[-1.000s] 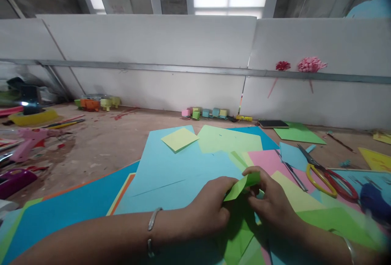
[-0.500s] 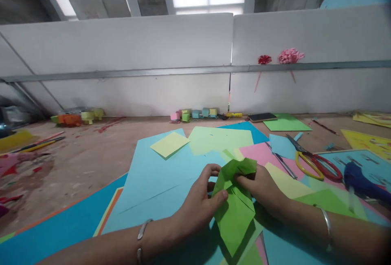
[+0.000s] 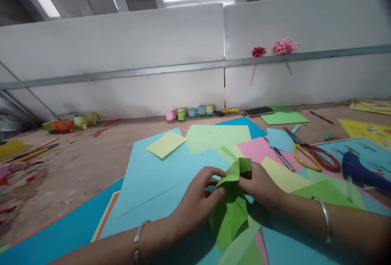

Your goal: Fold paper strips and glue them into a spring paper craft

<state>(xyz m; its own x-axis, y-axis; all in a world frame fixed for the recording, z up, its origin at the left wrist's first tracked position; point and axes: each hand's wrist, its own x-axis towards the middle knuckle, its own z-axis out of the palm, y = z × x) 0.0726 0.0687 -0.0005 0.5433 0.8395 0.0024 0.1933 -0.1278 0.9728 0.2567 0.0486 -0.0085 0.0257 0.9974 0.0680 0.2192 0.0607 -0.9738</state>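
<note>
Between my two hands is a green sheet of paper (image 3: 230,212), partly folded and creased, its upper end bent over and its lower point hanging toward me. My left hand (image 3: 203,193) pinches its left edge with thumb and fingers. At the upper right of the sheet, my right hand (image 3: 261,185) grips a folded part; some of those fingers are hidden behind the paper. Under both hands lies light blue paper (image 3: 152,175). A small pale yellow sheet (image 3: 166,144) rests on it, beyond my left hand.
Right of my hands lie scissors (image 3: 316,157) with red and yellow handles, a metallic pen-like tool (image 3: 284,159) and a blue glue gun (image 3: 363,171). Small paper blocks (image 3: 192,112), a phone (image 3: 259,111) and a green sheet (image 3: 284,115) sit near the white partition (image 3: 122,45).
The green paper has tilted, its upper end bent over further and its lower point swung slightly left. Both hands keep hold of it. The whole view has shifted and tilted a little.
</note>
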